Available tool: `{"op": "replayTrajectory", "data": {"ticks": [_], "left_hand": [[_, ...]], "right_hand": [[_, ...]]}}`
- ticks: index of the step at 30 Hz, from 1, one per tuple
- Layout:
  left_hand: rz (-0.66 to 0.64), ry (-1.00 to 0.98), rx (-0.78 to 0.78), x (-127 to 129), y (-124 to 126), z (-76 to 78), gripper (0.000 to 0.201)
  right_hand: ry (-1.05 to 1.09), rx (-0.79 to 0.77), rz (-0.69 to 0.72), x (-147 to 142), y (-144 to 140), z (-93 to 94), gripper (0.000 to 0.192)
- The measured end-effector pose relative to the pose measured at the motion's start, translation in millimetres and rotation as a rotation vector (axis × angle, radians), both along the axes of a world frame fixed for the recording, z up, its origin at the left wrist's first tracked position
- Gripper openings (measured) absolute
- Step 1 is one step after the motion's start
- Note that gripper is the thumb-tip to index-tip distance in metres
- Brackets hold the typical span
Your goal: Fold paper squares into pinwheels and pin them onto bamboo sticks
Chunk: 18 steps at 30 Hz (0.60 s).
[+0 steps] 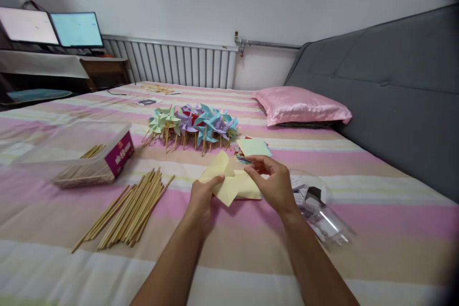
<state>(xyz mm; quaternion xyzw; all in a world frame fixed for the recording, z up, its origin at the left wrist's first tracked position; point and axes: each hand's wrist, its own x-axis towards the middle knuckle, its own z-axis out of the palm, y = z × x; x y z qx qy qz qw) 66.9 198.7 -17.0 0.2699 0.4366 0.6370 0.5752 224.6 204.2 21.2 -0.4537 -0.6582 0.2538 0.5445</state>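
Observation:
My left hand pinches a pale yellow paper pinwheel, its thumb pressing near the middle. The paper has cut blades, some bent up and one pointing toward me. Just to the right hovers my right hand, thumb and fingers curled together beside the paper; whatever lies between those fingertips is too small to tell. Under the pinwheel, more pale yellow paper rests on the bed. Beyond the right hand sits a stack of coloured paper squares with a pale green one on top.
Several finished pinwheels on sticks lie bunched ahead. Loose wooden sticks spread at left, near a clear plastic tub holding more. A transparent container with small parts lies right. A pink pillow rests by the grey headboard.

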Motion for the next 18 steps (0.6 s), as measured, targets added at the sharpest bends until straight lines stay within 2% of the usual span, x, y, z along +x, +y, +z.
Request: {"op": "replayTrajectory", "data": {"ticks": [2, 6, 10, 13, 18], "left_hand": [[0.042, -0.063, -0.023, -2.6, 2.9, -1.6, 0.032], [0.071, -0.167, -0.098, -4.8, 5.9, -1.1, 0.024], [0.028, -0.211, -0.113, -4.3, 6.1, -0.2, 0.026], [-0.008, -0.221, -0.106, -2.7, 4.8, 1.4, 0.029], [-0.062, -0.223, -0.099, -0.8, 2.3, 4.3, 0.03]], "right_hand": [[-0.078, -0.012, 0.104, 4.1, -3.8, 4.2, 0.019], [-0.214, -0.217, 0.407, 10.0, -5.4, 3.1, 0.025], [-0.11, -0.364, 0.578, 6.9, -2.4, -6.5, 0.032], [-0.027, -0.361, 0.584, 2.2, 2.1, -15.1, 0.028], [-0.062, -0.232, 0.457, 0.0, 10.1, -24.1, 0.019]]}}
